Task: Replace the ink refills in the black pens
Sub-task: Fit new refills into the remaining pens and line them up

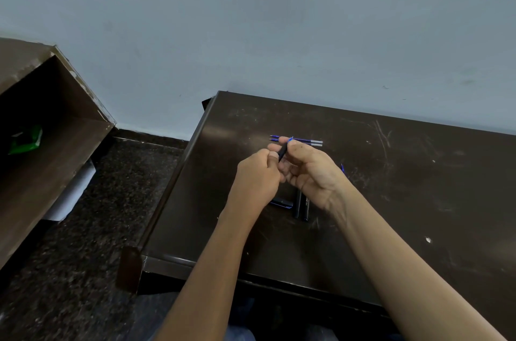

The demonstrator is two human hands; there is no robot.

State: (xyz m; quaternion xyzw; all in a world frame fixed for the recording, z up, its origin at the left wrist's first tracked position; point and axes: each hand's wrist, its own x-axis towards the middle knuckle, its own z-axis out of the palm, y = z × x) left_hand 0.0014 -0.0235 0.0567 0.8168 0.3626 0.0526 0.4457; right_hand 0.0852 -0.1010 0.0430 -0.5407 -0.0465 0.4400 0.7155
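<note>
Both hands meet over the middle of the dark table (pixel 391 173). My left hand (pixel 258 176) and my right hand (pixel 310 170) together grip one black pen (pixel 282 153), which stands tilted with a blue tip poking out at the top. Two blue ink refills (pixel 307 141) lie side by side just beyond my fingers. Below my hands lie two black pen barrels (pixel 301 208) and a black piece with blue trim (pixel 282 203). A small blue sliver (pixel 342 169) shows behind my right wrist.
The table's far edge runs along a pale wall (pixel 279 47). A brown wooden cabinet (pixel 50 117) stands open at the left with a green packet (pixel 26 141) inside. Dark speckled floor (pixel 97 229) lies between the cabinet and the table.
</note>
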